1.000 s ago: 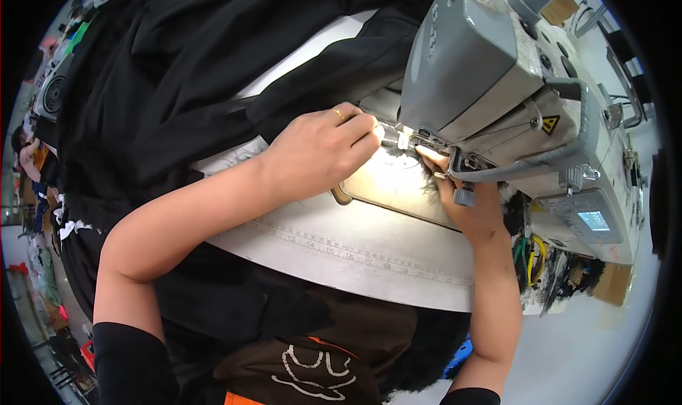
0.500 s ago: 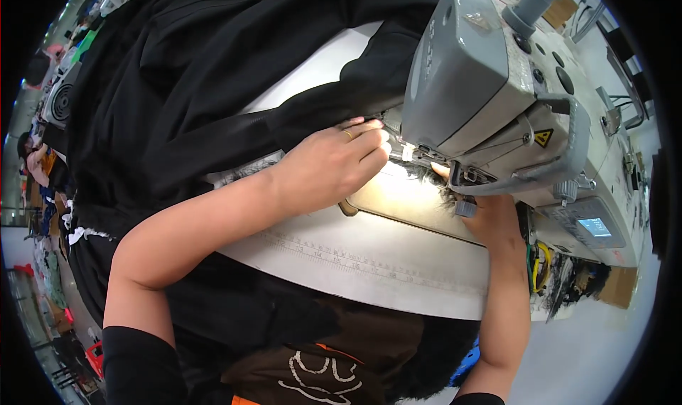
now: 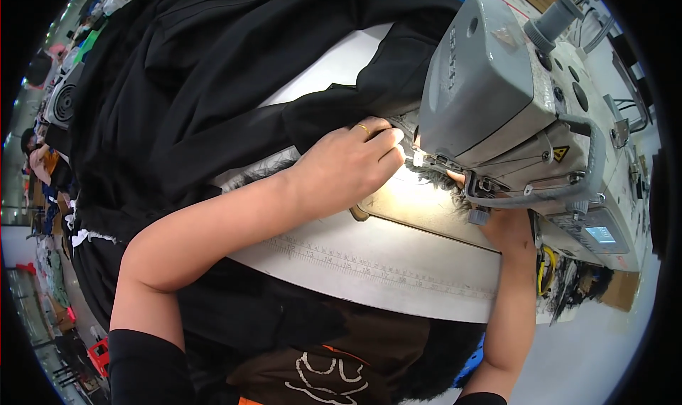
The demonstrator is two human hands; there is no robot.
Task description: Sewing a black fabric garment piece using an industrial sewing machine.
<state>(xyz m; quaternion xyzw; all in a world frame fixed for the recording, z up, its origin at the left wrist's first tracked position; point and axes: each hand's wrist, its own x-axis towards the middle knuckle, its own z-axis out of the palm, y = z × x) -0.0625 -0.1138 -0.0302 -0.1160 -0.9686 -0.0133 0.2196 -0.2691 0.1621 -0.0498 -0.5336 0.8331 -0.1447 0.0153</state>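
Black cloth (image 3: 206,71): bulk heaped left on the desk (image 3: 426,247), edge beside the sewing machine (image 3: 479,78); sewn length untellable, work apparently unfinished. My left hand (image 3: 348,165): fingers pinching that edge. My right hand (image 3: 508,227): partly behind machine, grip untellable.
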